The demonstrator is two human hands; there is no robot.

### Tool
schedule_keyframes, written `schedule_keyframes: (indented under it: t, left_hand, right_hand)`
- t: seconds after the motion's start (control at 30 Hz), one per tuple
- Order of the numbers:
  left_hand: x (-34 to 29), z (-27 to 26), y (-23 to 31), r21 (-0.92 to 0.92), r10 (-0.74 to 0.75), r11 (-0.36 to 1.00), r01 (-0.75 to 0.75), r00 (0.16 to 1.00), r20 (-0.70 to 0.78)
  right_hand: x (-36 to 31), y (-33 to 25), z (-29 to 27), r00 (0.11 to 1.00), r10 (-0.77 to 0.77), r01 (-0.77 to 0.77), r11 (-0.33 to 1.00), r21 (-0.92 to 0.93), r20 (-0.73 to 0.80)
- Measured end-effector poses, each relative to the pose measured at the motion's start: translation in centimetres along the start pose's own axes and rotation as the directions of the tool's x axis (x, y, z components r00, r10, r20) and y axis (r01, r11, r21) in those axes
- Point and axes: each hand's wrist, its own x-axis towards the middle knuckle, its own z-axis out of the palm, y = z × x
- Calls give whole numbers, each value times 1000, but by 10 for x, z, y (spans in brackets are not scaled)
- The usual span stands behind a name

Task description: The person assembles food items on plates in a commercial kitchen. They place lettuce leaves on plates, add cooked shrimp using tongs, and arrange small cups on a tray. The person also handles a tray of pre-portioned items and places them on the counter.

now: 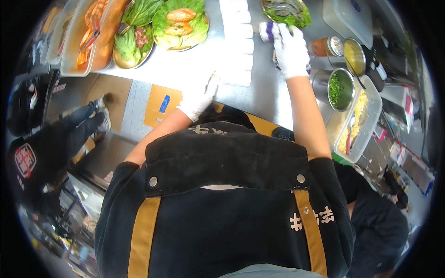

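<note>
Both my hands wear white gloves over the steel counter. My right hand presses on a bunched purple-and-white striped cloth, which shows past its fingers and below the palm. At the counter's front edge, my left hand is turned side-on with its fingers stretched out; I see nothing held in it. Between my hands runs a row of several white, roll-like pieces, washed out by glare. Beyond my right hand lies a plate of shrimp on green leaves.
At left are a tub of orange-red food, a bowl of greens and meat and a lettuce plate. Right: a lidded jar, yellow sauce, chopped green herbs, a shredded-food tub. A person is at left.
</note>
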Motion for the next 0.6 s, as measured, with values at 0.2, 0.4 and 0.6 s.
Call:
schedule_keyframes:
  t: [0.2, 0.4, 0.6]
  left_hand:
    - [-18, 18, 21, -150, -361, 923, 354, 932, -22]
    - [32, 20, -23, -466, -528, 672, 575, 814, 242]
    - [61, 24, -8, 85, 97, 992, -90, 992, -85]
  right_hand:
    - [12, 7, 50, 979, -110, 144, 968, -206, 170]
    - [13, 3, 41, 976, -127, 162, 966, -203, 177]
    - [12, -6, 33, 988, -64, 90, 977, -191, 139]
